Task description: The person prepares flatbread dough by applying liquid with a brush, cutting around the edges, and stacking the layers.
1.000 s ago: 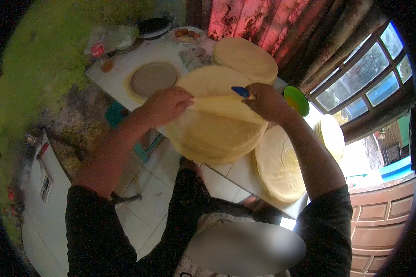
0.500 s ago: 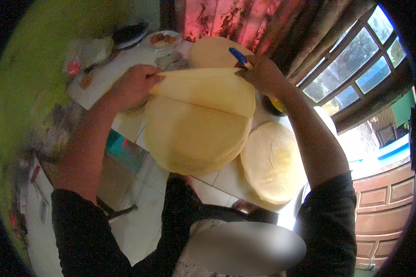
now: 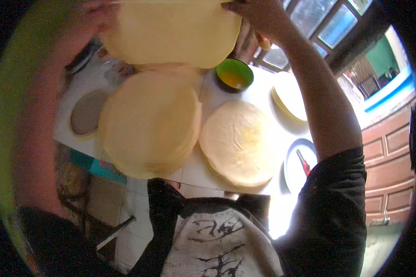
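Observation:
A thin, pale-yellow round dough sheet [image 3: 171, 34] hangs stretched between my hands at the top of the view, lifted over the table. My left hand [image 3: 94, 18], blurred, grips its left side. My right hand [image 3: 261, 18] pinches the upper right edge; below the palm a light-coloured end [image 3: 264, 43] pokes out, perhaps of the blue-handled tool seen earlier. Beneath the sheet lies a large stack of round dough sheets [image 3: 150, 124]. To its right sits a smaller, thicker stack [image 3: 238, 143] with a wrinkled, yellow-stained top.
A green bowl [image 3: 235, 76] with yellow liquid stands behind the smaller stack. Further right are more pale rounds [image 3: 289, 97] and a blue-rimmed plate [image 3: 300, 161] with a red-handled tool [image 3: 303, 162]. A greyish round [image 3: 88, 113] lies left on the white table [image 3: 196, 177].
Both hands have raised the dough sheet off the large stack and carried it up and away from me. My view has shifted, revealing the green bowl and the plate at right.

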A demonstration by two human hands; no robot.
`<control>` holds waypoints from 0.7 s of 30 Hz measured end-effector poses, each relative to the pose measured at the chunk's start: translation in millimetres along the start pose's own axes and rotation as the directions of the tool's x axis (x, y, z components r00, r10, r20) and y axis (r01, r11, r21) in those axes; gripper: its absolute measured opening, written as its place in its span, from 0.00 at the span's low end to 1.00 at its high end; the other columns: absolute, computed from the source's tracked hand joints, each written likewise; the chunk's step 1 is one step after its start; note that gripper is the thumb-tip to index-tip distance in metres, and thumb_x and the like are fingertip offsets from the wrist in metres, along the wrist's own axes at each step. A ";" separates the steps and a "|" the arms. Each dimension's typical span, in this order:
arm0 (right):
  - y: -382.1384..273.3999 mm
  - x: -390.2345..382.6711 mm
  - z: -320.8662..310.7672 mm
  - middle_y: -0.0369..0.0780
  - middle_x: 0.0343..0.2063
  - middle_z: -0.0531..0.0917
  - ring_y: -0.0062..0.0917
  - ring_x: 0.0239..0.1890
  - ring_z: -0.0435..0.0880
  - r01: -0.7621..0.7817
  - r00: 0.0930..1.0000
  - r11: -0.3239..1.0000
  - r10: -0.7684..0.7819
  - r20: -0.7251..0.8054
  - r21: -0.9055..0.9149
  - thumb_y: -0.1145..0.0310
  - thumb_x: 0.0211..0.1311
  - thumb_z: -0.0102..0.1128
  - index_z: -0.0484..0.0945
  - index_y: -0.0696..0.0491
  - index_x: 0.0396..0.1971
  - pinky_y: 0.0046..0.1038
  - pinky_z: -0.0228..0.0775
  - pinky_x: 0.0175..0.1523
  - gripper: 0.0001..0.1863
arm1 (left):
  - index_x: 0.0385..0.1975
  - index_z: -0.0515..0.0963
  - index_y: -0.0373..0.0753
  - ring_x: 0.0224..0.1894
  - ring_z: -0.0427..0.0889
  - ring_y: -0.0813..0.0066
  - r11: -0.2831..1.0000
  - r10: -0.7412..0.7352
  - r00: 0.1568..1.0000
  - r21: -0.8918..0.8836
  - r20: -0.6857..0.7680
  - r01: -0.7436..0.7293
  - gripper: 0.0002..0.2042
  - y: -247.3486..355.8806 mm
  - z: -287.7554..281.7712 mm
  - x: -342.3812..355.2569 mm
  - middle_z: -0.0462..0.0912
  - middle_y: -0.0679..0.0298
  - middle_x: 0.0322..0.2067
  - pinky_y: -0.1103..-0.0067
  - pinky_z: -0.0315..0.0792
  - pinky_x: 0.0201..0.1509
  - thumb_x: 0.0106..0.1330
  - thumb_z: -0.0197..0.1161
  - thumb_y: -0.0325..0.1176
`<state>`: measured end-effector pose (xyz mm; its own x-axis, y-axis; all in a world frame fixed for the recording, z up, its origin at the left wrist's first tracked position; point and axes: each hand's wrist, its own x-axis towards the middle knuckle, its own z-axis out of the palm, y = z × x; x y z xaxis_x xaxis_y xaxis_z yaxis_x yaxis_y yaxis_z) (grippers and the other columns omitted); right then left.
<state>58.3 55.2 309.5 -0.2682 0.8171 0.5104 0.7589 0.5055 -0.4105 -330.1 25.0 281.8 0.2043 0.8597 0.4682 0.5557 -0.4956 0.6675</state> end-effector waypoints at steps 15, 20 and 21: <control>166.3 -138.9 -115.2 0.37 0.30 0.86 0.20 0.34 0.82 -0.256 0.946 0.949 0.207 0.249 0.183 0.63 0.66 0.72 0.84 0.58 0.37 0.28 0.75 0.45 0.13 | 0.52 0.84 0.32 0.43 0.83 0.80 0.956 -0.064 0.928 -0.245 0.367 0.163 0.21 98.3 204.1 4.4 0.88 0.68 0.40 0.77 0.78 0.52 0.73 0.66 0.45; 180.8 -188.6 -129.5 0.38 0.34 0.88 0.20 0.38 0.84 -0.349 0.934 0.910 0.320 0.158 0.224 0.68 0.66 0.72 0.85 0.58 0.41 0.27 0.76 0.47 0.10 | 0.50 0.85 0.33 0.43 0.85 0.74 0.873 -0.060 0.961 -0.453 0.270 0.182 0.16 90.5 267.8 -33.5 0.89 0.64 0.40 0.73 0.80 0.49 0.73 0.66 0.40; 181.6 -206.3 -123.4 0.38 0.35 0.88 0.20 0.38 0.84 -0.367 0.929 0.905 0.346 0.128 0.216 0.68 0.66 0.72 0.85 0.58 0.42 0.27 0.77 0.47 0.10 | 0.49 0.85 0.34 0.44 0.86 0.70 0.930 0.024 0.976 -0.362 0.216 0.057 0.15 89.2 275.6 -54.6 0.89 0.62 0.41 0.72 0.80 0.50 0.72 0.66 0.39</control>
<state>324.7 -55.7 222.9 -0.0627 0.9698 0.2356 0.6566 0.2178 -0.7221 -69.6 -32.1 156.2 0.3865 0.8541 0.3481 0.2368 -0.4566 0.8576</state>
